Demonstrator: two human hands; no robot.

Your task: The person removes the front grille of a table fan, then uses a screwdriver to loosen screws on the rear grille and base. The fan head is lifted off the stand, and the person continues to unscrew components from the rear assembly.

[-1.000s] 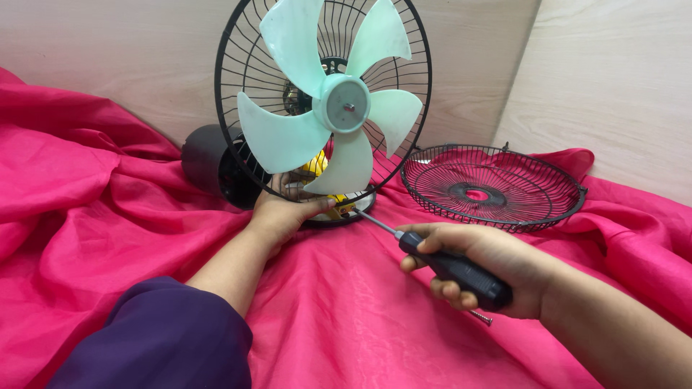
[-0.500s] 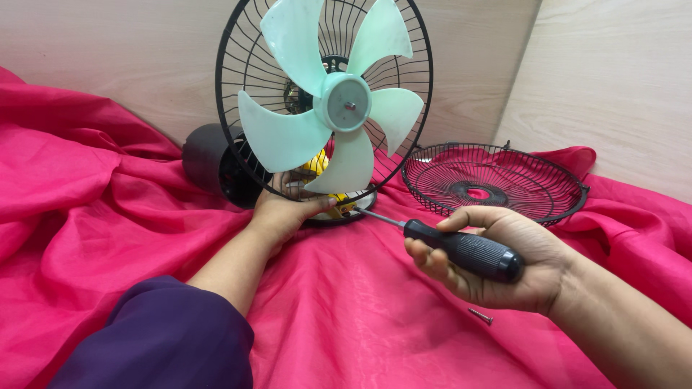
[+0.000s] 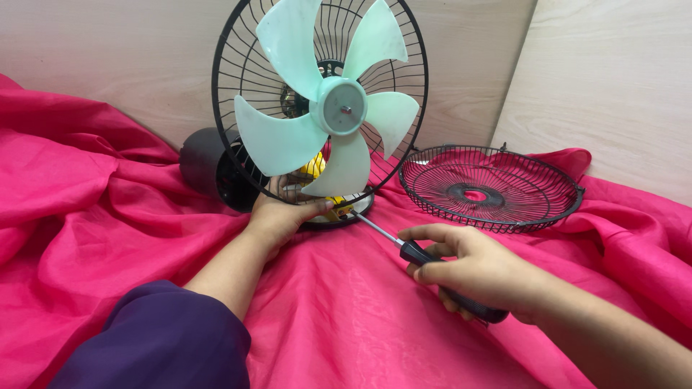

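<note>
A small table fan stands on pink cloth, with pale green blades (image 3: 328,108) in front of its black rear wire guard (image 3: 234,79). My left hand (image 3: 282,209) grips the bottom of the guard near the fan's base, where yellow parts show. My right hand (image 3: 479,270) is closed around the black handle of a screwdriver (image 3: 412,250). Its metal shaft points up-left, with the tip at the base of the fan just right of my left thumb.
The removed black front guard (image 3: 490,189) lies flat on the cloth to the right. A black cylindrical motor housing (image 3: 202,160) sticks out behind the fan. Pink cloth (image 3: 94,216) covers the surface; pale wooden panels (image 3: 605,79) stand behind.
My right hand turned from palm-up to palm-down around the screwdriver handle, lowering the handle; the loose screw on the cloth is now hidden under it. My left hand and the fan barely moved.
</note>
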